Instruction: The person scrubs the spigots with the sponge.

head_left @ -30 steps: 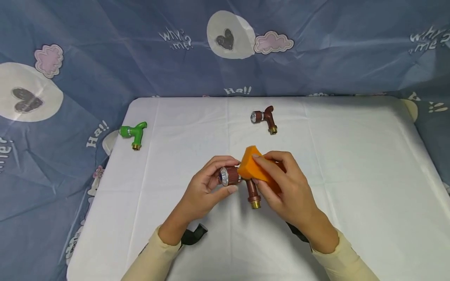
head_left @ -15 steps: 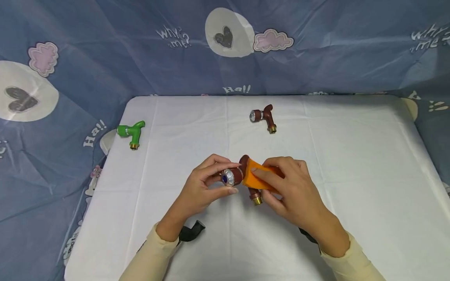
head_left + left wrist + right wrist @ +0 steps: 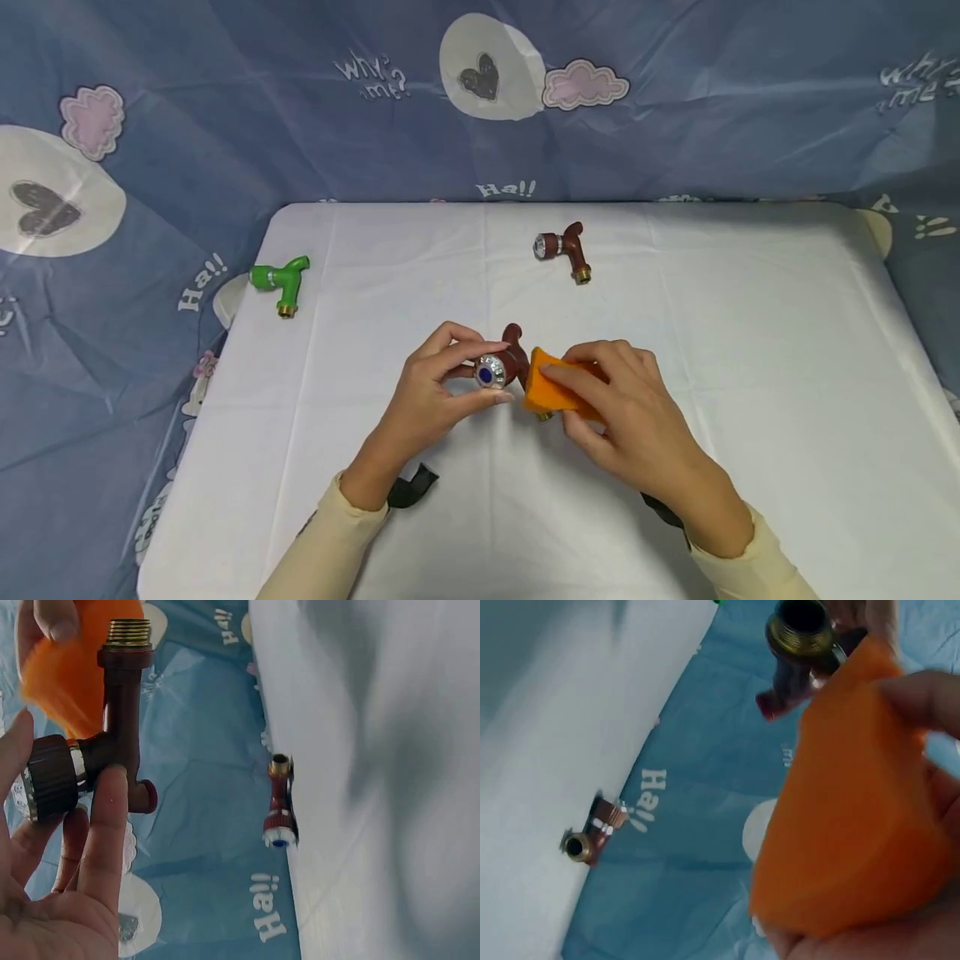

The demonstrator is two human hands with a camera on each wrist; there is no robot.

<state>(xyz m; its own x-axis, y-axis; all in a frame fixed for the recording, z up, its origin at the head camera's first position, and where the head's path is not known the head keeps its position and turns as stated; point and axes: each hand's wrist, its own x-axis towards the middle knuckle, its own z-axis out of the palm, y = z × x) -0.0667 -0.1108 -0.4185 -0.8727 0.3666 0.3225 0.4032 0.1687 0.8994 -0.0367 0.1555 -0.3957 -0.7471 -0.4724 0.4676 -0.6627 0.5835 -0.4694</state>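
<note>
My left hand (image 3: 435,383) grips a brown faucet (image 3: 124,712) by its ribbed knob, whose silver end with a blue centre faces me in the head view. The faucet's brass thread (image 3: 129,634) points up in the left wrist view. Between thumb and fingers, my right hand (image 3: 626,408) pinches an orange sponge (image 3: 847,802). In the head view the sponge lies against the right side of the faucet and covers part of its stem; whether they touch I cannot tell.
A second brown faucet (image 3: 573,252) lies toward the back of the white-covered table (image 3: 787,375). A green faucet (image 3: 281,283) lies near the left edge. Black straps (image 3: 412,487) show at both wrists. Blue printed cloth (image 3: 300,125) hangs behind.
The sponge has slid from the top of the faucet down and right along its body. The left hand has turned the faucet so its knob end faces me more.
</note>
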